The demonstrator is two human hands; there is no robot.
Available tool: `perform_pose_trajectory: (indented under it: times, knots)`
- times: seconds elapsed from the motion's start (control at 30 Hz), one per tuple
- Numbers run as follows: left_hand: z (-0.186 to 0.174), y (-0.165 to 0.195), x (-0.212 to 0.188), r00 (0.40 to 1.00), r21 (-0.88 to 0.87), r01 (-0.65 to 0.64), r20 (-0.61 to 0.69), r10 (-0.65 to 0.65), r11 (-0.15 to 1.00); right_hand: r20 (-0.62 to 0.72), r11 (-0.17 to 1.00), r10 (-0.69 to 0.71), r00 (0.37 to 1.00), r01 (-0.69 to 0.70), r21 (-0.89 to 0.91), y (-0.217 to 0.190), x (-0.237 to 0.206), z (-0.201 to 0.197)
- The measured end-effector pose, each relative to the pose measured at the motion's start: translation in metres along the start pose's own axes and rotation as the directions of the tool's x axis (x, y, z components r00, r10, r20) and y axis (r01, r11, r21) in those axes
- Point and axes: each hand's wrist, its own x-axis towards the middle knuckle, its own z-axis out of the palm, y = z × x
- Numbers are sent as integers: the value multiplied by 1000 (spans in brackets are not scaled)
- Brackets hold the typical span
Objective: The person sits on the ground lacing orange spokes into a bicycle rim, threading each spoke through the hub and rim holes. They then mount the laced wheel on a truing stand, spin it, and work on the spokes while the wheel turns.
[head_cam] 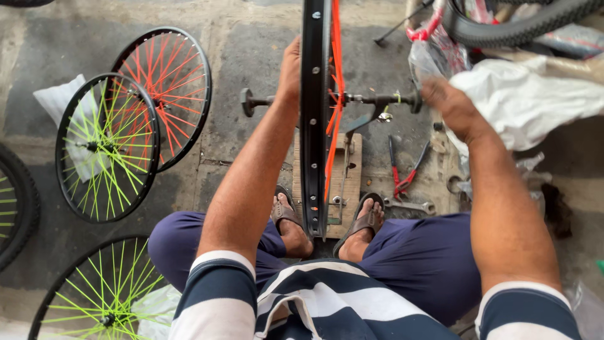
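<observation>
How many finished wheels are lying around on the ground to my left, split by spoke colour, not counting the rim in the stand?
Orange-spoked wheel: 1
Green-spoked wheels: 3, one overlapping the orange one, one at the left edge, one at the bottom left
Total: 4

The concrete floor (pixel 251 38) is carrying a wooden stand base (pixel 345 182), red-handled pliers (pixel 402 173), a wrench (pixel 409 205), spoked wheels (pixel 107 148) and white plastic bags (pixel 535 97).

I see a short-sleeved shirt (pixel 327 302) in navy and white stripes, with bare forearms. Below it are dark navy trousers (pixel 428 264) and brown strapped sandals (pixel 286 214) on both feet.
</observation>
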Motion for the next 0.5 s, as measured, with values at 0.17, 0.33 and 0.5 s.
perform_pose_trajectory:
  times: [0.17, 0.33, 0.5]
  knots:
    - [0, 26, -2, 1000, 85, -25, -12, 27, 996, 46, 938, -320, 946, 309, 159, 10, 0, -9]
    - [-36, 100, -50, 986, 163, -155, -36, 163, 974, -127, 999, -40, 991, 36, -32, 26, -4, -4]
    - [-120, 191, -138, 916, 269, -281, -213, 341, 921, -142, 993, -35, 989, 19, -112, 41, -9, -9]
